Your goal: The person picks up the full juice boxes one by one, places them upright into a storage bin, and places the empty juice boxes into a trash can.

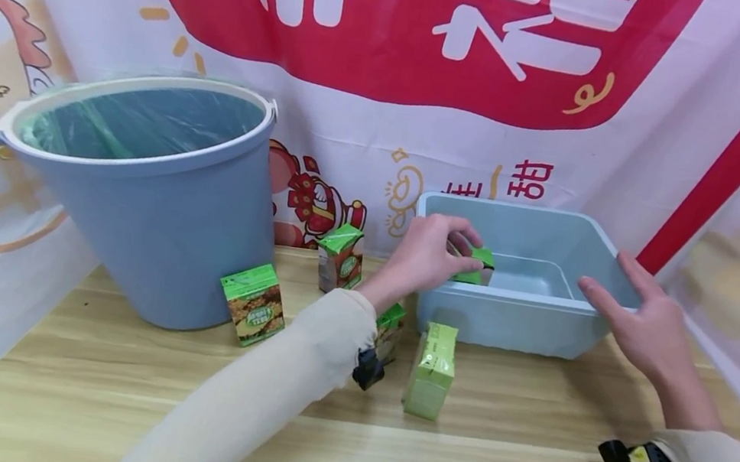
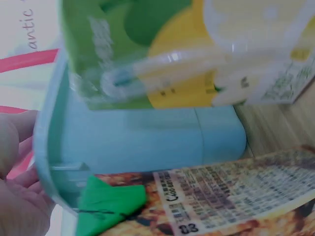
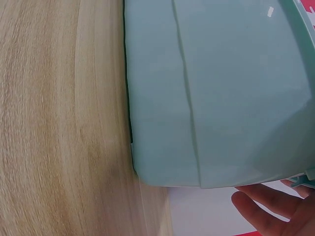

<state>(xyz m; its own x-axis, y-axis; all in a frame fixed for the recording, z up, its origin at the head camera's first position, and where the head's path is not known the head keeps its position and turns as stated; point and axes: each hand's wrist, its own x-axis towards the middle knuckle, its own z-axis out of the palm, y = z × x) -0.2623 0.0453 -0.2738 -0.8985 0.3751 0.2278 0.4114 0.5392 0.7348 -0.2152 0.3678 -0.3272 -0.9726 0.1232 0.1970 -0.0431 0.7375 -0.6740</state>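
Note:
My left hand (image 1: 433, 250) reaches over the near left rim of a pale blue plastic tub (image 1: 511, 322), its fingers around a small green-topped carton (image 1: 476, 267) inside. In the left wrist view the tub's wall hides that carton. My right hand (image 1: 652, 327) holds the tub's right rim, thumb over the near edge and fingers along the outside. Near my left forearm stand a yellow-green carton (image 1: 432, 373) with a lemon picture and a brown carton (image 1: 390, 334) with a green top, partly hidden by the sleeve.
A large blue bucket (image 1: 168, 237) lined with a clear bag stands at the left. One green-topped carton (image 1: 254, 305) leans against it; another carton (image 1: 340, 258) stands to its right. A printed cloth (image 1: 356, 121) hangs behind the wooden table (image 1: 487, 461).

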